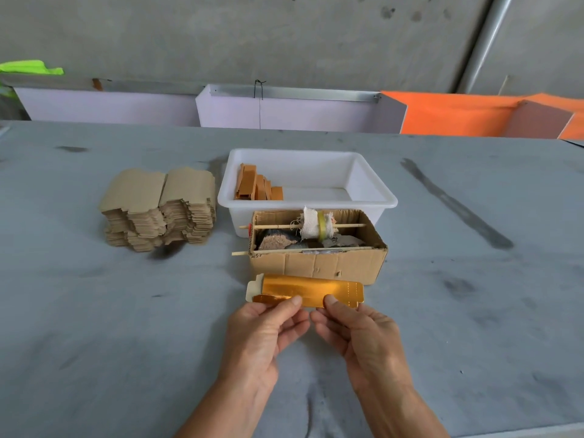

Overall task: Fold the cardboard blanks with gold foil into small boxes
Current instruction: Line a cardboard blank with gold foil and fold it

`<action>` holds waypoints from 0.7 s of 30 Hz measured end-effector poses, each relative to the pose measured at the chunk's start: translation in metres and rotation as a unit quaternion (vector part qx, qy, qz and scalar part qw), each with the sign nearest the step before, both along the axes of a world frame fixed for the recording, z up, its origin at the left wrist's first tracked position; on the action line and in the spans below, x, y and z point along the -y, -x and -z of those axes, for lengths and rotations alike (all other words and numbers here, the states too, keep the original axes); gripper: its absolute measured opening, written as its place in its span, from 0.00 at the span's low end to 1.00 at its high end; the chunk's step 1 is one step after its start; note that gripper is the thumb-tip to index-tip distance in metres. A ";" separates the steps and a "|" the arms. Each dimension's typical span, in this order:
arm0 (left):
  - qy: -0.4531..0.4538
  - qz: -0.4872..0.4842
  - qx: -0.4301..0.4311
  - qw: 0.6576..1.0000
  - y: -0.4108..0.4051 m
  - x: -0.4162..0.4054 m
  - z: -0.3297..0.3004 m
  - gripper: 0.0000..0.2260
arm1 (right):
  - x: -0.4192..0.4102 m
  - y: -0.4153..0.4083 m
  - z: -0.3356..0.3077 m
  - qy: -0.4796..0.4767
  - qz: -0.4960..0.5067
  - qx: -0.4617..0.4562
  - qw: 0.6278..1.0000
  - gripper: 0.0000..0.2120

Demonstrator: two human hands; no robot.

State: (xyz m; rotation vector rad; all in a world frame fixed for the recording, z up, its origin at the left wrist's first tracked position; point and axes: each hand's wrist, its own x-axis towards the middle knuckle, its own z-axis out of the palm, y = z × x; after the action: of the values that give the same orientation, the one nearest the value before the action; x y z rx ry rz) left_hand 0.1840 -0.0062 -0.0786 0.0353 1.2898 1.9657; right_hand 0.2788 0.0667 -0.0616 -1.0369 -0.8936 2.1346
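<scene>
We see both hands — left hand (259, 330) & right hand (360, 333) — thumbs pinching gold foil blank (306, 290), mid-fold on first crease; next we'd press long flap over.

Straight ahead of the hands the brown carton (317, 263) blocks the way, with two thin sticks (243, 253) jutting from its left end. Touching its far side stands the white tub (376, 191). To the far left, the stack of flat blanks (159, 208) sits just beside the tub with only a narrow gap between. The grey worktop (474, 295) lies bare to the right, to the near left and along the near edge.
</scene>
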 end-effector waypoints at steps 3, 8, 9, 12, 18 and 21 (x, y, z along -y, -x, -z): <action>-0.002 -0.010 0.022 1.000 0.002 -0.004 -0.002 0.03 | -0.004 -0.001 0.000 -0.015 -0.012 0.020 1.000 0.04; -0.003 -0.047 0.001 0.999 0.010 -0.004 -0.001 0.04 | -0.019 -0.005 -0.005 -0.192 0.055 0.148 0.969 0.05; 0.000 -0.049 -0.007 0.999 0.011 -0.005 -0.001 0.04 | -0.023 -0.005 -0.009 -0.258 0.081 0.182 0.945 0.04; 0.007 -0.051 -0.032 0.998 0.011 -0.005 0.002 0.04 | -0.035 -0.002 -0.024 -0.406 0.089 0.221 0.882 0.08; 0.019 -0.058 -0.065 0.996 0.007 -0.005 0.006 0.02 | -0.068 0.020 -0.050 -0.546 0.018 0.339 0.766 0.04; 0.019 -0.054 -0.070 0.996 0.007 -0.004 0.006 0.02 | -0.083 0.034 -0.056 -0.564 -0.059 0.408 0.715 0.07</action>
State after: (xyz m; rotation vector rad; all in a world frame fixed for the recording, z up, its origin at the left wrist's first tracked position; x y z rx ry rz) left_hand 0.1770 -0.0022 -0.0847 0.0874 1.4459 2.0602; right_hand 0.2449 0.1499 -0.0060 -1.1428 -2.2840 0.6627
